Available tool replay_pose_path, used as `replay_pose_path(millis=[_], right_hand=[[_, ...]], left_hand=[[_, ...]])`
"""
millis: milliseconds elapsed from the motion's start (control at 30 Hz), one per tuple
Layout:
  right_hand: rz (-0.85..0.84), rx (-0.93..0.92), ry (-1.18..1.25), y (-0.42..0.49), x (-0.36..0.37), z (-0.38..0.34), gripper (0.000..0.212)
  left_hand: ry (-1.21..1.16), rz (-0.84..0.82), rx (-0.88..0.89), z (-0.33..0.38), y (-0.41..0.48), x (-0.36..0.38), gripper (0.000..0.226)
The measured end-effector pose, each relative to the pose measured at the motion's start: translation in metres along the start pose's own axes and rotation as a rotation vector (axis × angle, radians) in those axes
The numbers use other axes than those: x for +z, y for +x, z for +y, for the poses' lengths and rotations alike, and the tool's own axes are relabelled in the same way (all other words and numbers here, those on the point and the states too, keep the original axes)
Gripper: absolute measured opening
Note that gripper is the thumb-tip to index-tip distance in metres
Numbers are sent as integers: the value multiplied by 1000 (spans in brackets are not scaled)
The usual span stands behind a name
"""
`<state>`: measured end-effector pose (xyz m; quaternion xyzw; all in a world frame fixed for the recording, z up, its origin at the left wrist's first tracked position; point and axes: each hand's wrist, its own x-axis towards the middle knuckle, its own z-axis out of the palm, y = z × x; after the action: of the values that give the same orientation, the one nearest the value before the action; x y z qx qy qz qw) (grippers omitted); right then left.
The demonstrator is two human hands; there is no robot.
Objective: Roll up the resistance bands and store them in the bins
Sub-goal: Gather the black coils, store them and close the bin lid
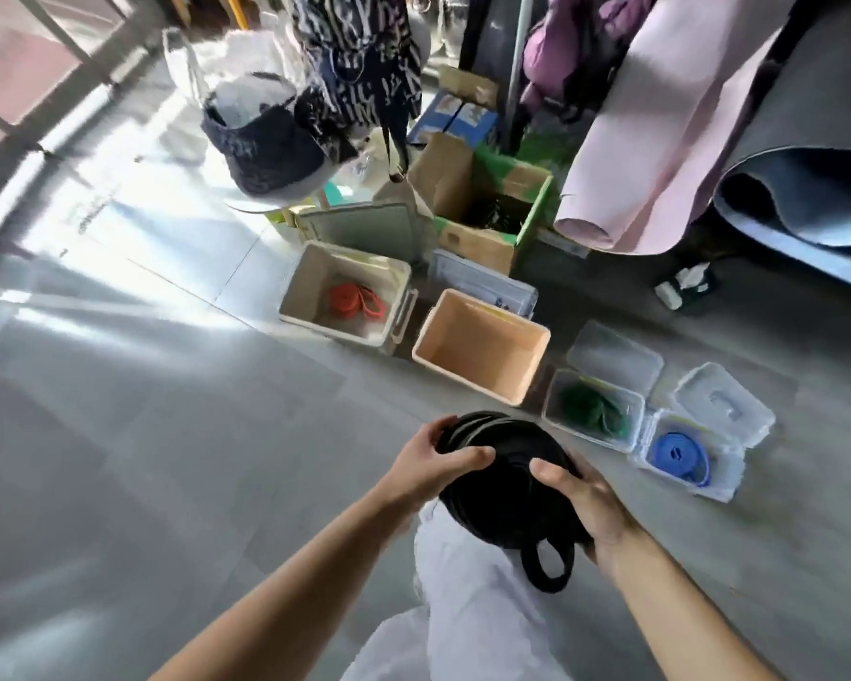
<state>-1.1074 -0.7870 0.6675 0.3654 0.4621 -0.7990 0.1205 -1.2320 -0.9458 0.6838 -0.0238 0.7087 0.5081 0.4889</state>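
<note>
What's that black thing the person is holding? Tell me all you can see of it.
It is a black band, flat and rubbery-looking, wound into a thick round coil, with one loose loop hanging from its lower edge. It is held up in the air, tilted. The left hand grips its upper left rim, and the right hand grips its right side.

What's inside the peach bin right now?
Only bare inner walls and floor show in the peach bin; no band is visible. Its near rim hides the closest strip of floor. The left hand and right hand grip the black band.
</note>
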Motion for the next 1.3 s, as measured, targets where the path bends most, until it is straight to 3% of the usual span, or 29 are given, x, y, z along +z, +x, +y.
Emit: replay_pose_path(millis=[167,300,367,467,600,767,833,900,967,1033,1100,1300], right_hand=[[90,38,29,99,7,-20,82],[128,7,96,200,6,-20,65],[175,-26,132,256,2,-7,66],[295,-30,158,343,-15,27,48],[387,11,115,452,-51,69,62],[425,-57,50,544,-88,116,23],[442,-78,31,573,-104,139,20],[428,-78,-47,603,-118,156,15],[447,17,-270,634,-132,172,17],[452,156,-636,661,-142,191,57],[413,212,-775,676,-143,205,84],[499,153,-1146,662,-147,198,76]], left_hand=[[-2,-83,-15,21,94,-37,79],[-47,-16,-51,14,203,-63,98],[-38,12,-46,-2,263,-71,93],[13,7,-37,-30,360,-81,74],[104,-57,16,-82,478,-89,82],[136,-160,48,-138,574,-92,71],[163,-195,46,-163,604,-94,67],[202,-175,17,-186,634,-95,71],[292,-166,29,-209,662,-89,55],[468,-80,-6,-226,684,-81,47],[581,-23,-57,-235,697,-78,50],[782,-9,10,-222,696,-87,49]])
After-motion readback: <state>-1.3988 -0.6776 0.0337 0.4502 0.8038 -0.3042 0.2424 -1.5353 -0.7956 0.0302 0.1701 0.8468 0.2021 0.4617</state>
